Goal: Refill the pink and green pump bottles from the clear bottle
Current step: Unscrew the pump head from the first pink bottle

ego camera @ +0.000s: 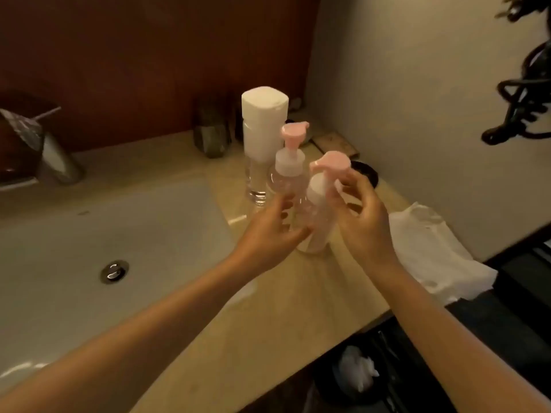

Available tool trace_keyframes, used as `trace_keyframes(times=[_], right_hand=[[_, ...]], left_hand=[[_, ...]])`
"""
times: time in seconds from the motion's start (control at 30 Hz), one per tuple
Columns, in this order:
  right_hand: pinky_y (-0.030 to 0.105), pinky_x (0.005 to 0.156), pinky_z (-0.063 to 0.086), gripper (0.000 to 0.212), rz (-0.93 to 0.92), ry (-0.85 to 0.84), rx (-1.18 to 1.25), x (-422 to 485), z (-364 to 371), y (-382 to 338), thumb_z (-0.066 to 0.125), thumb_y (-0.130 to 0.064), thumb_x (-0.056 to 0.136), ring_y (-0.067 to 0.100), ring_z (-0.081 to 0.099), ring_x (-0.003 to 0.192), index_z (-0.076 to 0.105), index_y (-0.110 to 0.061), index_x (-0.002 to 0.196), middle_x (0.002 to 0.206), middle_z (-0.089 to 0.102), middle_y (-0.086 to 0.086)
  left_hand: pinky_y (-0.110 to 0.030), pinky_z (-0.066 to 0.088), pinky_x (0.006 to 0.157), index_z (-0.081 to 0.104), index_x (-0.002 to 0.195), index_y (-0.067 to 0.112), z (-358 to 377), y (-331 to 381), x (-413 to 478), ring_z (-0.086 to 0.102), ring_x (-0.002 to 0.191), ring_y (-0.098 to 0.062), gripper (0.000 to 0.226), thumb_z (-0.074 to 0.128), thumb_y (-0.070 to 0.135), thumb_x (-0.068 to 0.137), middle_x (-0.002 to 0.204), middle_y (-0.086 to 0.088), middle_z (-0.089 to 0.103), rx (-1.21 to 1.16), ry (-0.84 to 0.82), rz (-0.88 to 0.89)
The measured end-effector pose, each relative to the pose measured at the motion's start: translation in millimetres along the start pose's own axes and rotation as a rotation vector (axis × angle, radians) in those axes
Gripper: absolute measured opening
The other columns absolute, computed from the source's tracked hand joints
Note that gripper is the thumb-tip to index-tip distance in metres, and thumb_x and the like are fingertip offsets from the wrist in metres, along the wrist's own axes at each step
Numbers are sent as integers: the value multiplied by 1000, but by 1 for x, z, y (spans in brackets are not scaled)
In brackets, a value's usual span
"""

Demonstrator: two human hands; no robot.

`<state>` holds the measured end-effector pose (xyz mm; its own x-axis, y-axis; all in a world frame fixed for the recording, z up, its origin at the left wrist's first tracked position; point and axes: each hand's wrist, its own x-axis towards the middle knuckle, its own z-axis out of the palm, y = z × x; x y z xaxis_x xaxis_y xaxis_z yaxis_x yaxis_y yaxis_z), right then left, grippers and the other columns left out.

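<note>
We are at a dim bathroom counter beside a white sink, with a tissue lying at the right edge. Three bottles stand bunched together: the clear bottle with its white cap at the back, nearly empty by the look of it, a pump bottle with a pink head just in front, and a near pump bottle between our hands. We see no green pump here; both heads read pink in this light. Our left hand curls loosely at the base of the near bottle, fingers partly wrapped, while our right hand pinches the neck under the pump head, probably to unscrew it. The risk, as we judge it, is in the crowding: a twist with a weak left-hand hold could spin or tip the near bottle into its neighbours, toppling the tall clear one toward the sink. A lifted pump tube could also drip on the counter.
</note>
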<state>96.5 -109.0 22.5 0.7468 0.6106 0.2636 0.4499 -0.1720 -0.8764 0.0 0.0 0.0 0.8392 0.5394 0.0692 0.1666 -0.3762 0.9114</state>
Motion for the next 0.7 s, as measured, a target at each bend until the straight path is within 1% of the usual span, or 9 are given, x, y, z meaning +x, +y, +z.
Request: trace_keyframes(times=[0.07, 0.1, 0.17, 0.27, 0.33, 0.4, 0.5, 0.57, 0.7], right_hand=[[5, 77, 43, 38, -78, 24, -74, 2, 5, 3, 53, -41, 86, -4, 53, 99, 49, -30, 122, 113, 55, -15], [6, 78, 43, 36, -114, 58, -107, 3, 6, 7, 56, -36, 88, -1, 55, 98, 51, -26, 122, 111, 56, -14], [9, 78, 45, 33, -155, 120, -128, 0, 10, 13, 59, -31, 88, 7, 58, 100, 54, -21, 118, 109, 59, -11], [15, 80, 48, 34, -207, 177, -152, -13, 17, 19, 61, -36, 86, 10, 60, 100, 56, -19, 115, 110, 63, -8], [19, 81, 49, 37, -238, 196, -155, -23, 21, 17, 61, -39, 84, 9, 60, 99, 57, -19, 115, 110, 63, -9], [13, 78, 46, 39, -251, 208, -163, -35, 28, 12, 61, -40, 83, 6, 60, 95, 58, -20, 115, 107, 62, -13], [12, 75, 45, 40, -268, 192, -178, -58, 39, 1, 61, -40, 82, 4, 59, 93, 58, -21, 117, 112, 64, -9], [13, 75, 47, 40, -287, 161, -175, -77, 46, -7, 62, -39, 82, 4, 59, 91, 57, -21, 118, 113, 64, -8], [14, 73, 50, 40, -357, 95, -158, -116, 59, -29, 62, -37, 80, 2, 60, 87, 59, -18, 115, 107, 64, -8]], left_hand=[[-3, 39, 82, 35, 136, 26, 3, -6, 1, 44, 108, 2, 61, 66, 26, 84, 114, 17, 45, 48, -43, 63], [0, 37, 77, 34, 136, 27, 4, -9, 1, 43, 106, 3, 62, 66, 25, 84, 113, 18, 44, 58, -46, 86], [2, 37, 72, 35, 136, 27, 6, -16, -1, 44, 101, 4, 63, 68, 24, 83, 109, 19, 45, 45, -27, 113], [4, 37, 72, 35, 137, 26, 4, -30, -15, 44, 96, 5, 67, 70, 24, 80, 106, 21, 43, 65, 8, 195], [-2, 37, 76, 34, 138, 28, -1, -36, -25, 46, 97, 3, 69, 70, 27, 79, 111, 18, 45, 108, 16, 221], [-8, 39, 75, 35, 136, 30, -5, -42, -38, 48, 94, 4, 69, 71, 33, 77, 111, 17, 46, 109, 37, 206], [-11, 43, 70, 37, 131, 30, -12, -48, -65, 48, 95, 1, 69, 72, 43, 73, 110, 17, 46, 100, 99, 199], [-14, 44, 73, 38, 129, 30, -18, -51, -88, 49, 100, -3, 70, 71, 48, 71, 112, 15, 46, 109, 123, 202], [-15, 42, 75, 35, 126, 33, -30, -55, -136, 47, 103, -5, 71, 72, 50, 67, 113, 15, 45, 86, 205, 182]])
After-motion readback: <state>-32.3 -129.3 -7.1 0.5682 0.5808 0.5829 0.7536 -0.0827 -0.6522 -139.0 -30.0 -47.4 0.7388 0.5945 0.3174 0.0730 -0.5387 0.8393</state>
